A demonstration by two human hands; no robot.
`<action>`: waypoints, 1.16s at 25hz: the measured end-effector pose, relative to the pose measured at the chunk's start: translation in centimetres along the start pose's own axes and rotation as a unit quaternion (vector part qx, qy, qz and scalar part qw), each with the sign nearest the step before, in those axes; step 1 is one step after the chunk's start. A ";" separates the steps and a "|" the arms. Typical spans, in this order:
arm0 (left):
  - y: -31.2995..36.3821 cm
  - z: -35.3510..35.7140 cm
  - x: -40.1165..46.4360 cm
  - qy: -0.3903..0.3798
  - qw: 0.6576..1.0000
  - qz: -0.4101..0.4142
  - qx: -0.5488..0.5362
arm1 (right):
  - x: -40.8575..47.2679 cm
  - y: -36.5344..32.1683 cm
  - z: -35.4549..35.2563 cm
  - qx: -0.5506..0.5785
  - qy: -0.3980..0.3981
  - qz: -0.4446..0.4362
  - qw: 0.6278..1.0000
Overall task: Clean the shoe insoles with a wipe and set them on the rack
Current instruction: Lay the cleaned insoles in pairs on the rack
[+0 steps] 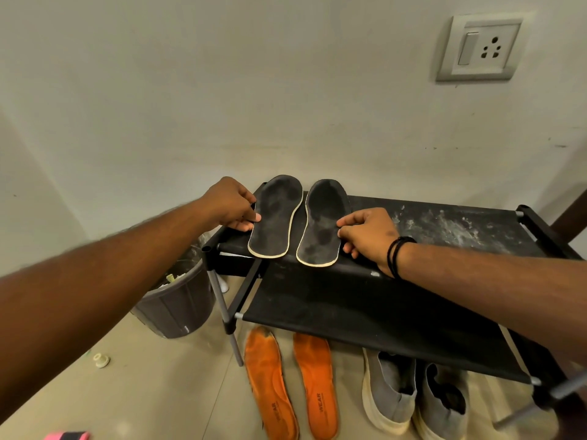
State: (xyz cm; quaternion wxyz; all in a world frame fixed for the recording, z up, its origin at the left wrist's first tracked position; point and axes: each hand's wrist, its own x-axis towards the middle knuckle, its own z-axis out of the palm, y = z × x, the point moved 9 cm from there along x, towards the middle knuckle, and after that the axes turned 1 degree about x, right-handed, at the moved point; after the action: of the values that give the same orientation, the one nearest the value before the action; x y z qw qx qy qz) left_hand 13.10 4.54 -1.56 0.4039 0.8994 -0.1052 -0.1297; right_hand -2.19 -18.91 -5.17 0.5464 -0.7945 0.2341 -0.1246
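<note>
Head view, nearest first: a pink-and-black object (68, 436) is cut off by the bottom edge and cannot be identified. On the tiled floor (152, 392) a small white cap-like piece (101, 360) lies alone. Two orange insoles (290, 384) lie side by side, their heels running out of frame and their toes tucked just under the lower shelf (365, 309) of the black rack (476, 223). Beside them a pair of grey slip-on shoes (416, 398) stands partly hidden by that shelf's front edge. A grey waste bin (178, 304) sits left of the rack, partly behind the left forearm; its contents are hard to make out.

Farther back, two dark insoles lie flat at the left end of the dusty top shelf, close together but apart, heels overhanging the front edge. The left hand (230, 204) pinches the outer edge of the left dark insole (275, 215) between thumb and curled fingers. The right hand (370, 233), with black bands at the wrist, has curled fingertips on the outer edge of the right dark insole (324, 222); its thumb is hidden. The shelf to the right of the right hand is bare, white-smeared fabric. A wall socket (481, 47) sits high on the wall behind.
</note>
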 end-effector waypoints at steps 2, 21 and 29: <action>0.0 0.0 0.1 0.006 1.000 0.003 0.009 | -0.1 -0.1 0.1 -0.011 -0.003 -0.010 1.000; 0.2 0.3 -0.1 0.025 0.999 0.027 0.034 | -0.4 -1.1 0.0 -0.063 0.018 -0.071 0.995; 2.3 -1.0 -1.9 0.110 0.990 0.091 0.008 | -1.4 -3.1 -0.7 -0.106 0.069 -0.175 0.976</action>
State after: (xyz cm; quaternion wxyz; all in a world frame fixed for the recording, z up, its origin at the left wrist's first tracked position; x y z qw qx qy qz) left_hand 11.42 4.29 1.15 0.4162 0.8980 -0.1427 0.0081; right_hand -3.00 -17.83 -2.01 0.4112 -0.8661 0.1406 -0.2470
